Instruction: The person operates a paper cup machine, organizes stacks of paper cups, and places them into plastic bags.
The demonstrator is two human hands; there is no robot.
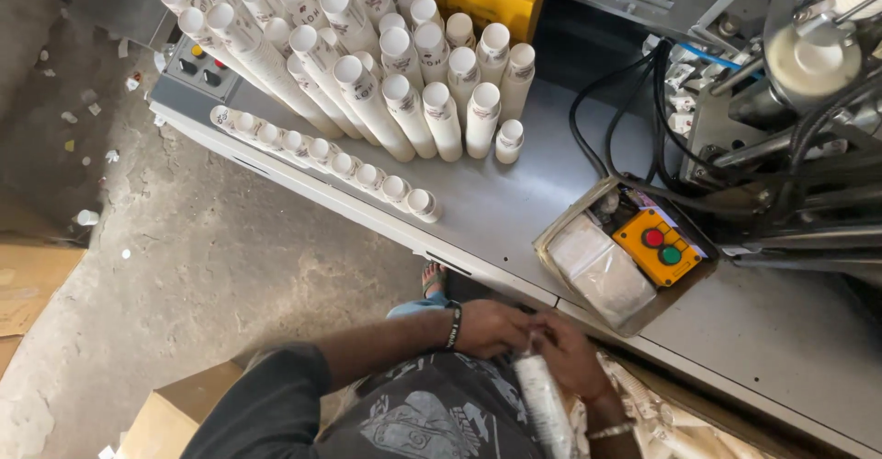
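While both hands, left and right, meet low, they grip a bagged cup stack

Cup stacks on table at left, tray right of them, machine behind tray

Factory floor, paper cup stacks, forming machine, concrete floor

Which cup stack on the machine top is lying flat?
The long stack of white cups along the near edge of the grey machine top, lying on its side. The other stacks behind it stand upright or lean.
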